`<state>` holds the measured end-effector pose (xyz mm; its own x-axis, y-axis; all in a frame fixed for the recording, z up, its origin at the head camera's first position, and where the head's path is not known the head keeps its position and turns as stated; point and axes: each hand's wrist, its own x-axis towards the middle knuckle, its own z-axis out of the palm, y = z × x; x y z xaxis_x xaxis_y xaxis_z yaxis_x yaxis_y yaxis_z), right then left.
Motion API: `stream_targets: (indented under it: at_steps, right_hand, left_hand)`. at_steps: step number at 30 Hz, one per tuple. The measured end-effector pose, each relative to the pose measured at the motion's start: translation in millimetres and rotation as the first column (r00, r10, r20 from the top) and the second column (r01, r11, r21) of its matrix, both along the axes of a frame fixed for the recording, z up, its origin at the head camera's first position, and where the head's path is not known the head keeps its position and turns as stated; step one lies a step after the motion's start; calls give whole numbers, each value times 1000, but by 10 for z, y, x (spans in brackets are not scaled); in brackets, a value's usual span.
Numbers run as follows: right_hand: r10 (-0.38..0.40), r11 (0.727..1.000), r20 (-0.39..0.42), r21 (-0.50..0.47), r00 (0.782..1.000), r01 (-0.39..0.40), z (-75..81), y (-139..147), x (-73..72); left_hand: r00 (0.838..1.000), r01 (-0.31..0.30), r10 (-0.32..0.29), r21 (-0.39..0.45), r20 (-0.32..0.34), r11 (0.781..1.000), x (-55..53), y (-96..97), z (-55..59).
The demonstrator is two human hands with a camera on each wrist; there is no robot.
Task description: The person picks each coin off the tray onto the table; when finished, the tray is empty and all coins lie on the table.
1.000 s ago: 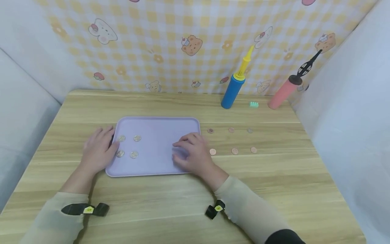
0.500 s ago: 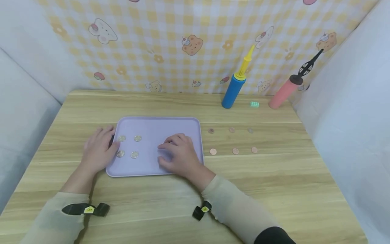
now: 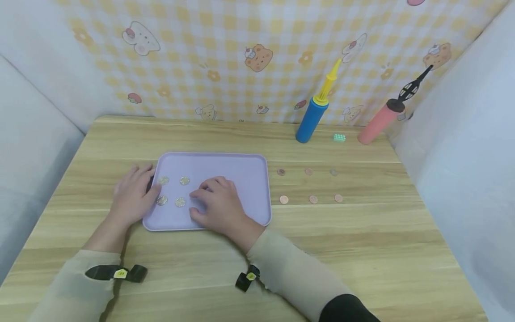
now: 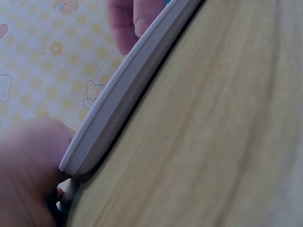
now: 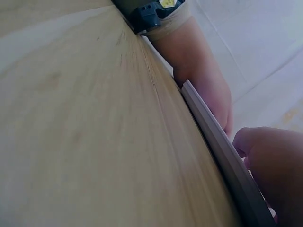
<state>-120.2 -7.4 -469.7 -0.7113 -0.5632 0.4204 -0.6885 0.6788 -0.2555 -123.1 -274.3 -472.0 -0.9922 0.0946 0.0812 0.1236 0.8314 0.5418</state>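
A lilac tray [image 3: 249, 179] lies on the wooden table in the head view, with several silver-coloured coins [image 3: 180, 202] grouped at its left end. My left hand [image 3: 132, 194] holds the tray's left rim, its thumb over the edge and its fingers along the outside. The left wrist view shows this hand [image 4: 33, 161] at the tray's corner. Over the middle of the tray is my right hand [image 3: 220, 201], thumb and bent forefinger apart beside the nearest coins. No object shows between them. The right wrist view has the right hand [image 5: 279, 161] past the tray's rim.
To the right of the tray, several mostly copper-coloured coins [image 3: 313, 199] lie in two rows. Behind them stand a blue pump with a yellow nozzle [image 3: 311, 120] and a pink pump [image 3: 378, 126], with a small green toy brick [image 3: 339, 137] between. A checked cloth [image 3: 225, 58] hangs behind.
My right hand has moved left across the tray, from its right end to beside the silver-coloured coins. The left hand has stayed at the left rim, and the coins lie as before.
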Motion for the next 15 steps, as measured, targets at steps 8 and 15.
stream_targets:
  at_steps: [8, 15]
  right_hand:
    - [-28, 998, 27, 58, 999, 26, 7, -242, 3]
    - [-81, 985, 57, 156, 995, 71, 16, -410, 6]
  left_hand:
    - [1000, -2, 2, -10, -13, 1000, -9, -2, -1]
    - [1000, 0, 0, -8, -15, 1000, 4, 5, 21]
